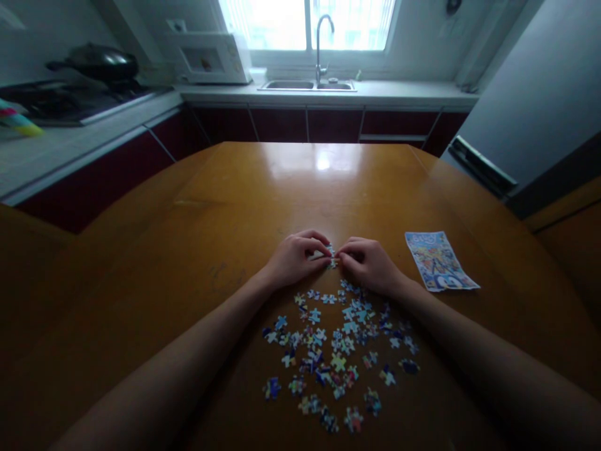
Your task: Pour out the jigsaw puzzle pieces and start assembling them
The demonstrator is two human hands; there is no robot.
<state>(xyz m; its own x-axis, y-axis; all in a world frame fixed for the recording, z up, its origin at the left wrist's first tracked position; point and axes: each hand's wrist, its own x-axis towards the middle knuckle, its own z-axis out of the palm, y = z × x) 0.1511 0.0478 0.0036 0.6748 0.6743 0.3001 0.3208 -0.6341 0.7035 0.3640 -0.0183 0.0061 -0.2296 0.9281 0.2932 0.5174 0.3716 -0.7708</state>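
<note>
Between my two hands, a short strip of pale jigsaw puzzle pieces (332, 264) lies on the wooden table (300, 188). My left hand (300, 255) is at its left side, thumb and fingers closed in on the strip. From the other side my right hand (369, 263) pinches at the strip's right edge, its other fingers curled. The fingertips of both hands hide part of the strip. Nearer to me, loose jigsaw pieces (338, 361) in blue, white, yellow and dark colours are spread between my forearms.
To the right of my right hand lies a printed picture sheet (439, 260). Beyond the table are a sink (288, 85) with a tall faucet (319, 50), a white microwave (206, 59) and a stove with a dark wok (101, 62). A refrigerator (535, 94) stands at the right.
</note>
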